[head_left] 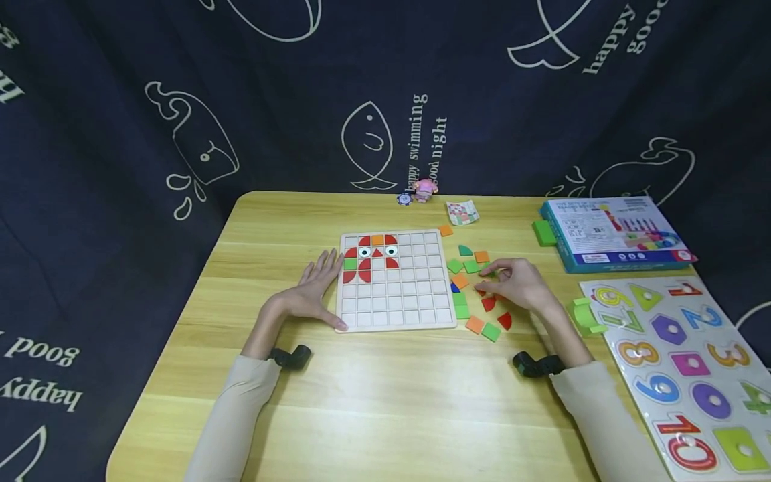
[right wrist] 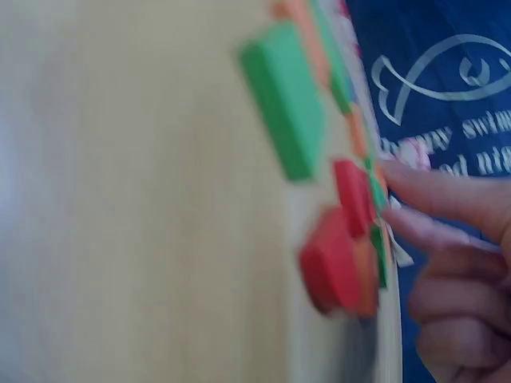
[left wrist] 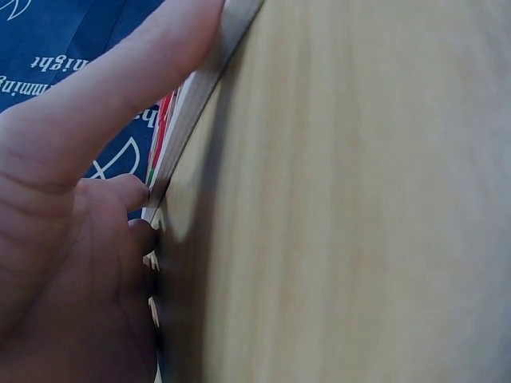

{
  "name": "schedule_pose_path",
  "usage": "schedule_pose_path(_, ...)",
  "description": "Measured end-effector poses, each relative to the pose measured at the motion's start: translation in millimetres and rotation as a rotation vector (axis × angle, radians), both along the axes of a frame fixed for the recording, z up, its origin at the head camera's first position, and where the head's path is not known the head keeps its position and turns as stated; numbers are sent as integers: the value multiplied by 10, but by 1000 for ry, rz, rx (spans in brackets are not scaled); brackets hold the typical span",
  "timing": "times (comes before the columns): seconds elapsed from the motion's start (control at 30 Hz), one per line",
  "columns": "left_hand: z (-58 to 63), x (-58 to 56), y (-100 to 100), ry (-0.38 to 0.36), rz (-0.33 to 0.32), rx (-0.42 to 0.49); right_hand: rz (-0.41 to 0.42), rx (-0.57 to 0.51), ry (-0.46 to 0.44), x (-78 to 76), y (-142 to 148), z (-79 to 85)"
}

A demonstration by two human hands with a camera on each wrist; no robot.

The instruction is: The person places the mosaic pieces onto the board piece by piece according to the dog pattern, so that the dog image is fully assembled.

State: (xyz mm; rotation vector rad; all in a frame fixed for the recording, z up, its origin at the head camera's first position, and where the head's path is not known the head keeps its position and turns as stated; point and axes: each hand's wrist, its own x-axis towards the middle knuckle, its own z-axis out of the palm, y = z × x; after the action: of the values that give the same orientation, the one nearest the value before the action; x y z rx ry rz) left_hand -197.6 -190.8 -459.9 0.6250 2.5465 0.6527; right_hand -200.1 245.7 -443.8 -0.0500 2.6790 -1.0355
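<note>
A white grid board (head_left: pixel 397 304) lies flat on the wooden table. Red, green and orange tiles and two eye tiles (head_left: pixel 364 252) fill part of its upper left. My left hand (head_left: pixel 307 291) rests at the board's left edge with fingers spread and the thumb at the lower corner. In the left wrist view, the thumb (left wrist: pixel 120 88) lies along the board's side. Over the loose tiles, my right hand (head_left: pixel 518 282) holds thumb and index finger apart, the other fingers curled. Their tips are close by a red tile (head_left: pixel 488 304) and green tiles (right wrist: pixel 283 100).
Loose orange tiles (head_left: pixel 474 325) and others lie right of the board. A boxed set (head_left: pixel 620 234) stands at the back right beside a green block (head_left: pixel 545 233). A number puzzle board (head_left: pixel 653 365) covers the right side. Small pink figure (head_left: pixel 425 189) and picture card (head_left: pixel 462 213) sit at the back.
</note>
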Motion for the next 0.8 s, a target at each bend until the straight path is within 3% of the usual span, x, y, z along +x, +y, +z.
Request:
schedule_pose_path(0.13,6,5,-10,-5,0,3,72,-120,-108,-44,71,4)
schedule_pose_path(0.27,4,2,-19,-22,14,7,103,-162,-165,-105,47,-6)
schedule_pose_path(0.67,-7,6,2,-10,8,6,124,-128,-148,-175,-49,-40)
schedule_pose_path(0.8,-13,3,3,-5,6,6,139,-43,-90,-171,-77,-17)
